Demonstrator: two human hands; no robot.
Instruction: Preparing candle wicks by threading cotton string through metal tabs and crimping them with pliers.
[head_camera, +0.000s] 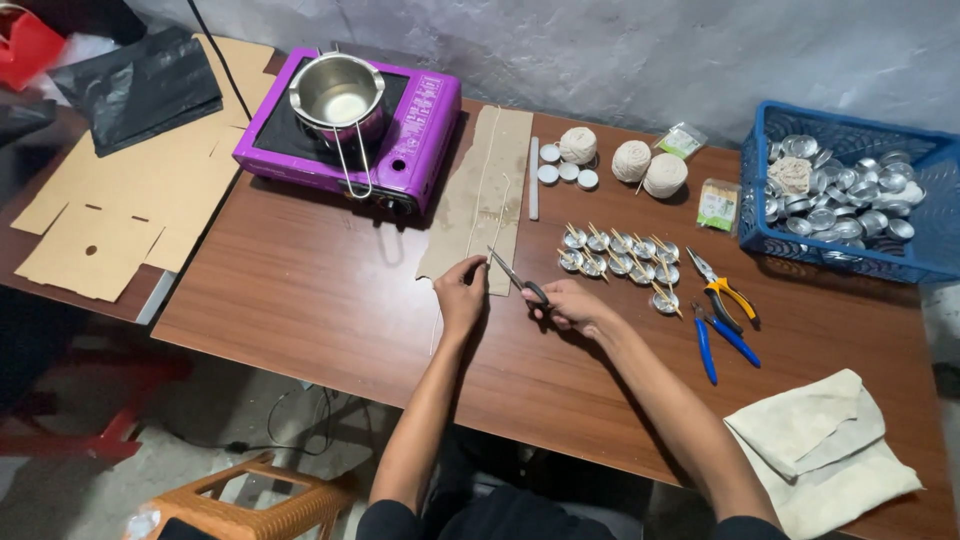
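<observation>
Wooden table: left hand pinches thin string, barely visible; right hand grips scissors.

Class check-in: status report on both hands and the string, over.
Right hand grips black-handled scissors, blades open. Left hand pinches thin pale string on brown cardboard strip. Nothing in the way.

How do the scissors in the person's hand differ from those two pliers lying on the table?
The scissors are held in the right hand, blades raised toward the string by the left hand; the pliers lie untouched on the table. The scissors have dark handles; the pliers have yellow and blue grips. All are metal hand tools.
</observation>
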